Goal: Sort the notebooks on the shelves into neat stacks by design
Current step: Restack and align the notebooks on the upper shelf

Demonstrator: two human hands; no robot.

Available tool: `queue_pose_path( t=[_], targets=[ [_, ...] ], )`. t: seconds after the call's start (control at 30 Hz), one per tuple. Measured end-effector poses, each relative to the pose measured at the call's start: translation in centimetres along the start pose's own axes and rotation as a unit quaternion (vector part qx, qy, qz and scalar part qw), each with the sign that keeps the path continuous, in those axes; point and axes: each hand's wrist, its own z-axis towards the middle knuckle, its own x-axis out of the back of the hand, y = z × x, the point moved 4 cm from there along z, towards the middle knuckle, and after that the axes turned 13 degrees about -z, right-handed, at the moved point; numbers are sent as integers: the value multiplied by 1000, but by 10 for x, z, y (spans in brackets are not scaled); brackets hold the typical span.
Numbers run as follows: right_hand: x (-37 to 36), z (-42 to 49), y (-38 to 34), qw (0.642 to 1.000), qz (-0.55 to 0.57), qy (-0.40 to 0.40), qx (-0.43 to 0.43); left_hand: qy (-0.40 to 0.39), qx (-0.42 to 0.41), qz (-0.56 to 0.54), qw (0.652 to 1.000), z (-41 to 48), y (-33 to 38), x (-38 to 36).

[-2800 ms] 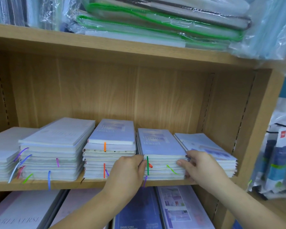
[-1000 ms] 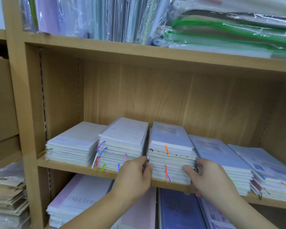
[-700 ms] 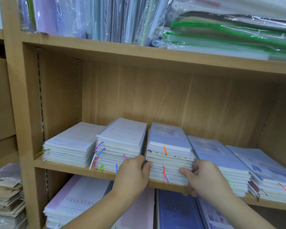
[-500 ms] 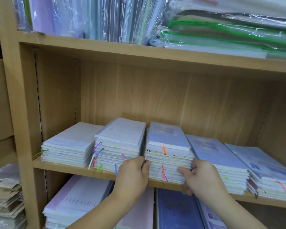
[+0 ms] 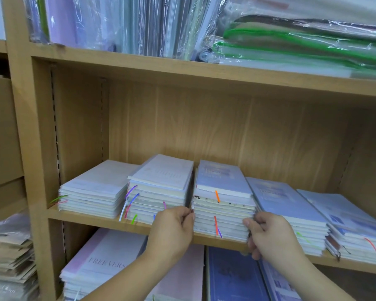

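Note:
Several notebook stacks lie side by side on the middle shelf (image 5: 96,219). The middle stack (image 5: 221,192) has a pale blue cover and orange ribbon markers. My left hand (image 5: 172,229) grips its front left corner, fingers curled into the gap beside the white-covered stack (image 5: 161,179). My right hand (image 5: 269,235) grips its front right corner, next to a lower blue-covered stack (image 5: 287,203). A white stack (image 5: 100,185) sits at the far left and a light blue one (image 5: 345,218) at the far right.
The shelf above holds plastic-wrapped folders (image 5: 139,25) and green-edged pouches (image 5: 291,46). Below lie pink notebooks (image 5: 102,257) and dark blue ones (image 5: 232,276). Brown wrapped stacks (image 5: 9,257) sit in the left bay. The wooden upright (image 5: 24,127) bounds the shelf on the left.
Both hands moved one stack to the left, from the stack with the green ribbon to the one with orange ribbons. Over the last second they stay clamped on its front corners.

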Motion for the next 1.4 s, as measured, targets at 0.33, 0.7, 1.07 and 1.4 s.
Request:
queue_pose_path(
  t=[0.33, 0.7, 1.07, 1.4],
  targets=[
    [-4, -13, -8, 997, 48, 54, -1, -65, 23, -8, 998, -7, -9, -2],
    [-7, -9, 3, 995, -102, -15, 18, 5, -42, 65, 997, -3, 3, 0],
    [-5, -3, 5, 995, -89, -28, 34, -22, -33, 46, 998, 2, 3, 4],
    [-3, -3, -2, 999, -43, 0, 28, -33, -28, 94, 995, 11, 19, -1]
  ],
)
